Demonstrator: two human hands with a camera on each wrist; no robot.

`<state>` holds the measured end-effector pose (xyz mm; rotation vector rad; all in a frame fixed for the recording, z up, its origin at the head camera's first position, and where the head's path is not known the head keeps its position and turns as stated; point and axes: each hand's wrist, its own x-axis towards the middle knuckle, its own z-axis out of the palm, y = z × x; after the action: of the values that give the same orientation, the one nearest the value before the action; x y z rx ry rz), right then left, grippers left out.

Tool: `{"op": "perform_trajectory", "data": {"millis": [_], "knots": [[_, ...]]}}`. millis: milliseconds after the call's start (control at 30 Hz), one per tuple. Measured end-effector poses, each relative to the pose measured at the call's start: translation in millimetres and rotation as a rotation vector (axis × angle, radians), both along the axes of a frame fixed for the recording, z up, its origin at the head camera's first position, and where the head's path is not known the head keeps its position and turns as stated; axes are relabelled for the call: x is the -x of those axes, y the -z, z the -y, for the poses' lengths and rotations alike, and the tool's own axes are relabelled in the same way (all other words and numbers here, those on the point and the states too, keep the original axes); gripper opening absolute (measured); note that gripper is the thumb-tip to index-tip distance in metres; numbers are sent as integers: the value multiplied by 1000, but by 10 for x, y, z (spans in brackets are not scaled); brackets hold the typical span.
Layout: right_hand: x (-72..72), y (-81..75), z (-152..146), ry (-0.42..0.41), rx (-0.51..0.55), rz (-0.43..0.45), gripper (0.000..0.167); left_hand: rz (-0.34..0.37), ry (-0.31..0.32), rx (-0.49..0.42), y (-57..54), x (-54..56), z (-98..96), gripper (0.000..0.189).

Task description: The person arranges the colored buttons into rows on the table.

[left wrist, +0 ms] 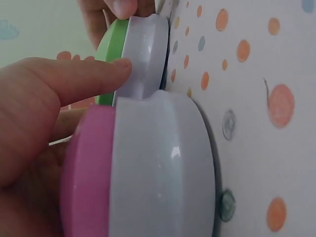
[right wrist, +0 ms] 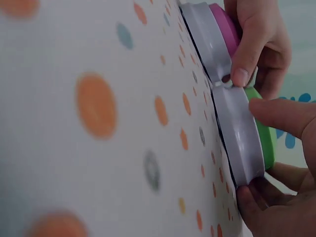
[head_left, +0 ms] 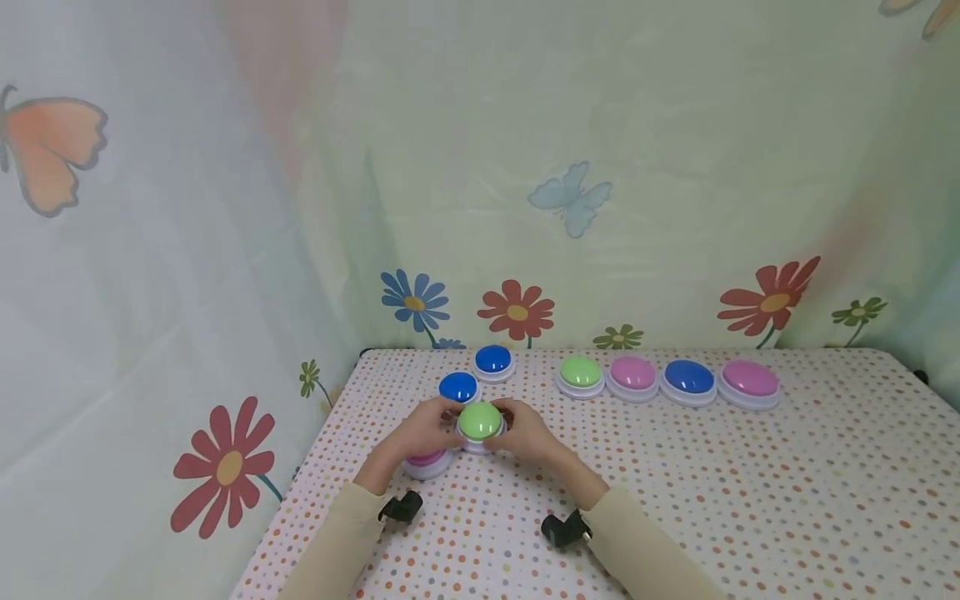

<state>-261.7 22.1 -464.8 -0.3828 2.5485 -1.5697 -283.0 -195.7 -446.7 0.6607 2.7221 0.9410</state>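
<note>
A green dome push button [head_left: 480,422] with a white base sits on the dotted cloth between both hands. My left hand [head_left: 422,433] grips its left side, thumb on the white rim in the left wrist view. From the right, my right hand [head_left: 531,433] holds the same button, with thumb and fingers around its edge [right wrist: 239,133]. Partly under my left hand lies a pink push button [head_left: 427,467], its base touching the green one's in the right wrist view. Just behind is a blue push button [head_left: 458,387], its lower part hidden.
Another blue push button [head_left: 493,360] stands farther back. To the right runs a row of buttons: green [head_left: 581,372], pink [head_left: 632,374], blue [head_left: 689,377] and pink [head_left: 751,379]. A flower-printed curtain [head_left: 480,167] hangs behind the table [head_left: 675,500].
</note>
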Motion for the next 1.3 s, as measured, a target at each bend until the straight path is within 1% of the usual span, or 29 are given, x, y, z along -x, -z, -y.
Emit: {"op": "perform_trajectory", "data": {"millis": [100, 167, 333, 467, 633, 700, 767, 900, 1000, 1067, 1167, 1300], "knots": [[-23, 14, 5, -21, -15, -25, 67, -7, -27, 3, 15, -41, -20, 53], [-41, 16, 6, -16, -19, -23, 66, -19, -33, -3, 34, -57, -35, 53], [-64, -19, -21, 0, -63, -34, 63, -38, -12, -51, 41, -74, -93, 51], [-62, -117, -56, 12, -76, -39, 63, -29, -3, -95, -5, -75, -137, 52], [-50, -290, -106, 51, -60, -53, 64, -10, -27, -167, -105, -65, -192, 57], [-48, -354, -128, 73, -44, -62, 64, -18, -33, -194, -153, -63, -217, 59], [-58, -410, -156, 91, -26, -74, 63, -37, -21, -221, -191, -64, -242, 61], [-103, -470, -206, 83, 6, -91, 62, -51, -19, -274, -263, -149, -280, 63], [-150, -474, -248, 63, 23, -100, 61, -44, -15, -318, -286, -231, -309, 65], [-178, -483, -287, 65, 28, -97, 61, -42, -7, -337, -290, -259, -343, 65], [-215, -524, -379, 84, 26, -97, 62, -50, 13, -361, -294, -247, -437, 64], [-242, -563, -525, 112, 11, -106, 63, -62, 20, -361, -289, -207, -595, 64]]}}
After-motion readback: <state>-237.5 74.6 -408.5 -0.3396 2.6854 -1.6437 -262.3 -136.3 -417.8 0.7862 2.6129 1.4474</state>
